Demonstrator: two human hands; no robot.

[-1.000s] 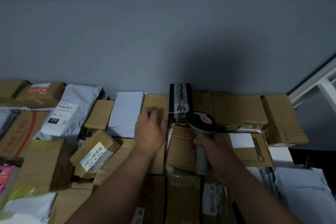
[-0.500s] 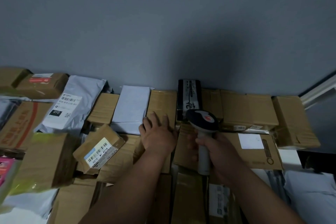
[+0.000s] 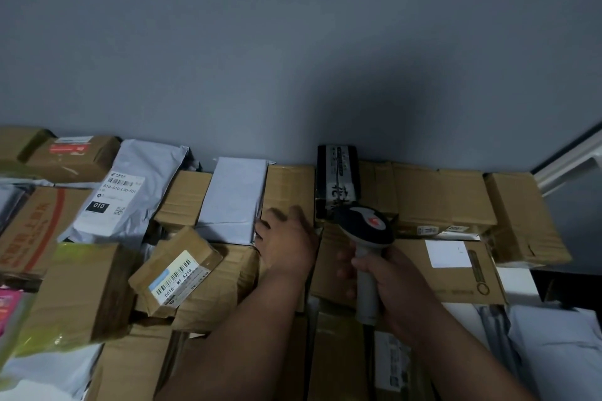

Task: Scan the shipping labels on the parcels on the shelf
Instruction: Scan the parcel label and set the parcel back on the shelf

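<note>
Cardboard boxes and grey mailer bags crowd the shelf against a grey wall. My right hand grips the grey handle of a barcode scanner, whose dark head with a red mark points toward a black printed parcel standing at the back. My left hand rests with its fingers on the near edge of a tall brown box just left of that parcel. A small box with a barcode label lies tilted further left. A grey mailer shows a white label marked 010.
A white mailer leans beside the brown box. Brown boxes fill the back right, one below with a blank white label. A white shelf post stands at right. A box in yellow-green film sits at left.
My left hand has slid down and left, from the top of the brown box to its near edge. The scanner has stayed almost still beside the black parcel.
</note>
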